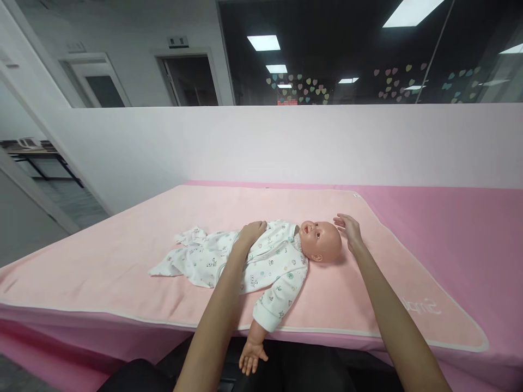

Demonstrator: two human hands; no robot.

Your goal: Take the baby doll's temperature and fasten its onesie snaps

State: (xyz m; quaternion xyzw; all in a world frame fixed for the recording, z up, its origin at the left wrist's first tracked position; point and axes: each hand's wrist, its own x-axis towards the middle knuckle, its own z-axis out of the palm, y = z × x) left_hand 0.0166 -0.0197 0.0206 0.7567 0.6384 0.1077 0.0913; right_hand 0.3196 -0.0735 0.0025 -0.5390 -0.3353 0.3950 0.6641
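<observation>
A baby doll [320, 240] lies on its back across the pink mat, its bald head to the right and its legs to the left. It wears a white printed romper [281, 261], whose leg ends look flat and loose. Across the doll's belly rests my left hand [252, 233], laid over the cloth with the fingers pointing away from me, partly hidden. My right hand [348, 228] is open beside the top of the doll's head, fingers spread and apart from it. One doll arm [254, 348] hangs over the near edge, palm showing.
Under the doll, a peach-pink mat [122, 245] with a pale border covers a table with a pink cloth [469, 239]. Behind it stands a white half wall [327, 141] topped by dark glass. A doorway and a desk [36, 155] appear at far left.
</observation>
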